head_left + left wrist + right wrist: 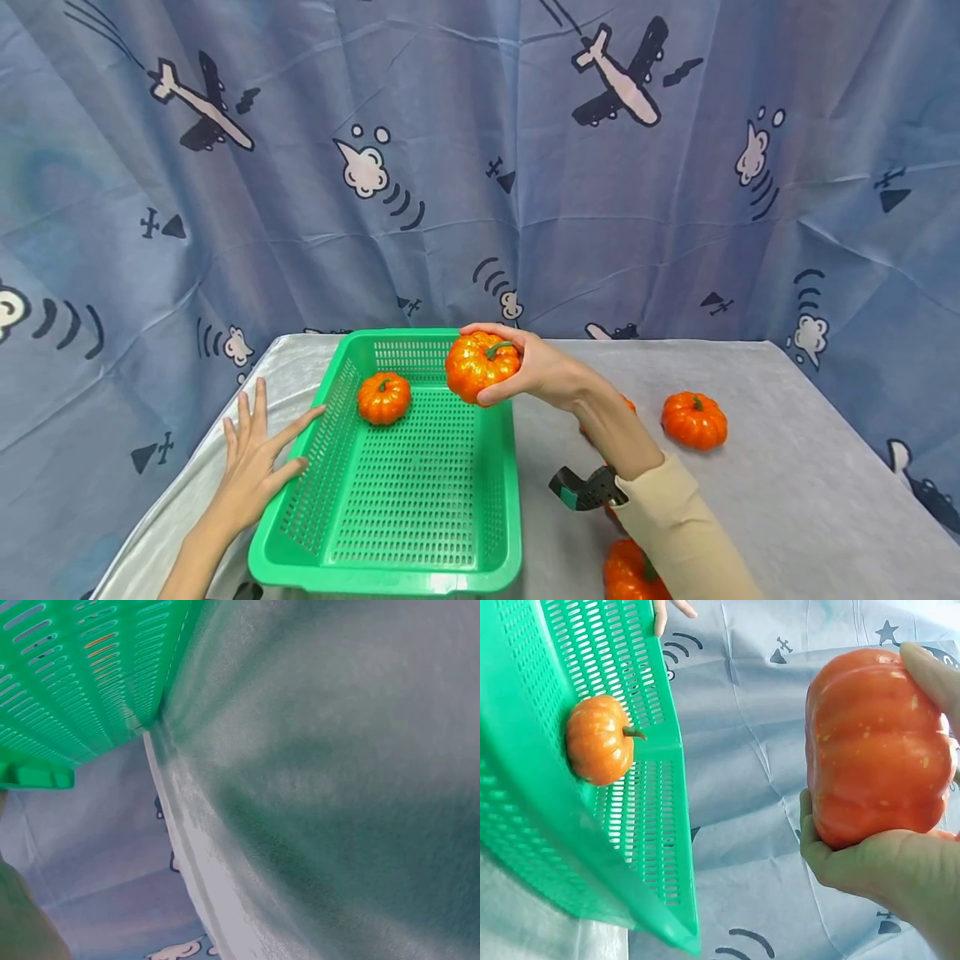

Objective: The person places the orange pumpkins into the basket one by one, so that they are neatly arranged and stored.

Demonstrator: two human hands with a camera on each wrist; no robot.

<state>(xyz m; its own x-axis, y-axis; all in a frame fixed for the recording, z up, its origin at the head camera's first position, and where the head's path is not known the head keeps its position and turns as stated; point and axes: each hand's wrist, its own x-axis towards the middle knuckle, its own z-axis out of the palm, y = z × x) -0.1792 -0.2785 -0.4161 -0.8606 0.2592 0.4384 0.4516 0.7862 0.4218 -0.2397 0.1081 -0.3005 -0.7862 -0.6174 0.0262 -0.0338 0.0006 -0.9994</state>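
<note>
- Over the basket [390, 581] at its far right corner, the right hand [546, 367] grips a pumpkin [477, 371].
- Left of it, inside: second pumpkin [384, 400].
- At the left rim, the left hand [253, 462] splays, grasping nothing.

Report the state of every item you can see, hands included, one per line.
Basket: upright, one pumpkin inside
Pumpkin in the basket: resting, stem up
Held pumpkin: lifted, tilted, stem toward the right
Right hand: gripping that pumpkin
Left hand: fingers spread, at the basket's left rim
Far-right pumpkin: resting on the table, upright
Nearest pumpkin: partly hidden
Curtain: hanging, creased
</note>
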